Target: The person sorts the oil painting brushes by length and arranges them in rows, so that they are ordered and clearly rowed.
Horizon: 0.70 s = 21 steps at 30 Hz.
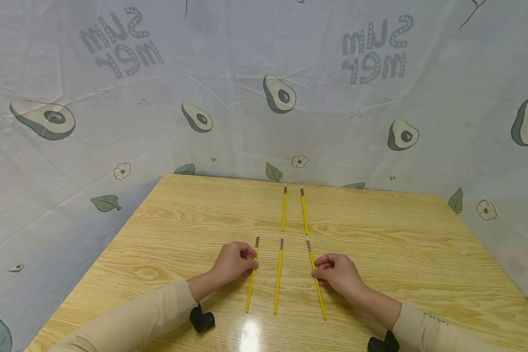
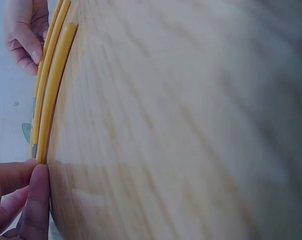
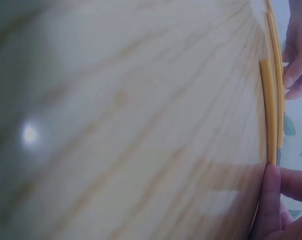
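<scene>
Three slim yellow paintbrushes with grey ferrules and pale tips lie in a near row on the wooden table. My left hand (image 1: pixel 234 261) pinches the left paintbrush (image 1: pixel 251 288) near its upper middle, thumb and fingers on either side. At the row's other end, my right hand (image 1: pixel 340 275) pinches the right paintbrush (image 1: pixel 321 300), which slants with its tip to the left. Between them lies the middle paintbrush (image 1: pixel 278 278), touched by neither hand. In the left wrist view, the left hand's fingers (image 2: pixel 38 197) grip the nearest yellow handle (image 2: pixel 58 75); the right wrist view shows a matching pinch on a handle (image 3: pixel 269 105).
Farther back lie two more paintbrushes, the left one (image 1: pixel 284 210) and the right one (image 1: pixel 304 212), tips toward the table's far edge. A printed cloth (image 1: pixel 237 137) hangs behind the wooden table (image 1: pixel 193 215). Black wrist devices (image 1: pixel 201 320) sit under both sleeves.
</scene>
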Tool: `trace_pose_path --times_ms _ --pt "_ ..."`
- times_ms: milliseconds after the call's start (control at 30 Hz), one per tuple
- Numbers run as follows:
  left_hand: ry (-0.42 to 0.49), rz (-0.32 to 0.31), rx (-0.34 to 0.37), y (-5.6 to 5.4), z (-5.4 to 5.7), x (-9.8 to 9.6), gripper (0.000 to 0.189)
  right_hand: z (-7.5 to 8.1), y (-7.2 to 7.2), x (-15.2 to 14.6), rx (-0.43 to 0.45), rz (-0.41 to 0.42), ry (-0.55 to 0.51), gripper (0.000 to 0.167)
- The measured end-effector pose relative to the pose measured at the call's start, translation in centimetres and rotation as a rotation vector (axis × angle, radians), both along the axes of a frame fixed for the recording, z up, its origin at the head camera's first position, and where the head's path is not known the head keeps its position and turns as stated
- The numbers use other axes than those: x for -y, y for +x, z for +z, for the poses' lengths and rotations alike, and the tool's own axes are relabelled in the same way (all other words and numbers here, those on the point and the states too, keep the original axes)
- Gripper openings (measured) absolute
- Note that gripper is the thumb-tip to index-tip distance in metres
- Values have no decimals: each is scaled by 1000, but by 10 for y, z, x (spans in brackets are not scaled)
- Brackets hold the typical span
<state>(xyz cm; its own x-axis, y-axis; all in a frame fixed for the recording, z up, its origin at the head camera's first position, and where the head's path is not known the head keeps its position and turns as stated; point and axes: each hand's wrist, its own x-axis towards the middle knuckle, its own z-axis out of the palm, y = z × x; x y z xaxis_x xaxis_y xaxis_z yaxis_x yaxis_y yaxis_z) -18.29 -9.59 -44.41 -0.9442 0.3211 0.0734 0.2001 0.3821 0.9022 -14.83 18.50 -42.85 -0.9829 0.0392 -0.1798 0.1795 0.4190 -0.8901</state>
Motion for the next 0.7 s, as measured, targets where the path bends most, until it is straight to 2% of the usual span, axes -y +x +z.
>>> trace_pose_path --times_ms 700 --pt "26 1 25 1 1 1 12 0 1 1 -24 -11 7 16"
